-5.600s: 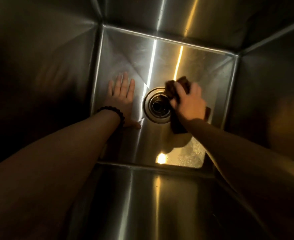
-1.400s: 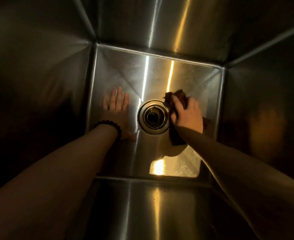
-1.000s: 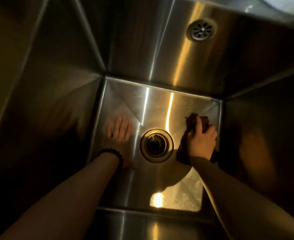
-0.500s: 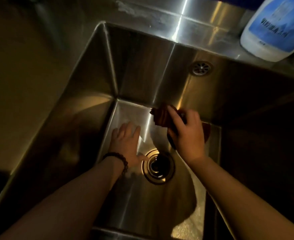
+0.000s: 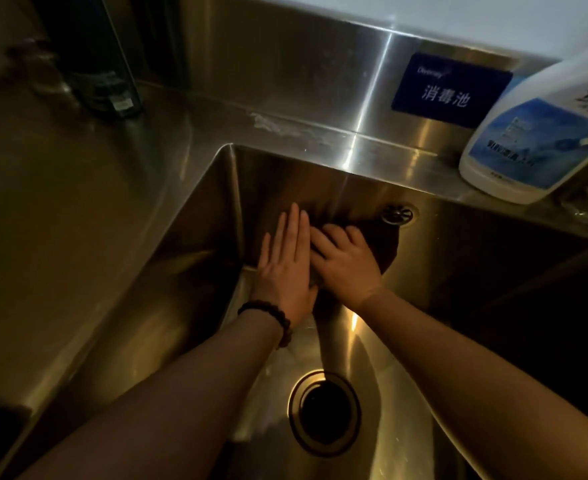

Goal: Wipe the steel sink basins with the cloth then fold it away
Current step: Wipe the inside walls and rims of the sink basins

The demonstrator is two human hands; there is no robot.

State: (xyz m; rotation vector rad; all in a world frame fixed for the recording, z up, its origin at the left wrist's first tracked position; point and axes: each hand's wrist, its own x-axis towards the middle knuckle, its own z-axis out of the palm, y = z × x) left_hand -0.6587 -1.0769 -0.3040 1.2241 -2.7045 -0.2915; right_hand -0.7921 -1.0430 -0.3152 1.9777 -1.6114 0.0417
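Note:
I look down into a deep steel sink basin (image 5: 278, 178) in dim light. My right hand (image 5: 344, 268) holds a dark cloth (image 5: 386, 244) bunched under its curled fingers and presses it against the basin's back wall. The cloth's edge sticks out to the right of that hand, just below the round overflow grille (image 5: 397, 214). My left hand (image 5: 285, 261), with a bead bracelet on the wrist, lies flat with straight fingers on the same wall, side by side with the right hand. The round drain (image 5: 323, 412) sits on the floor below my forearms.
A white spray bottle (image 5: 534, 133) with a blue label stands on the back ledge at the right. A blue sign (image 5: 450, 90) is fixed to the steel backsplash. A dark upright container (image 5: 105, 81) stands at the back left on the steel counter (image 5: 60, 202).
Both hands rose from the basin floor beside the drain to the back wall. The right hand carried the cloth up with it. My view pulled up and out of the basin.

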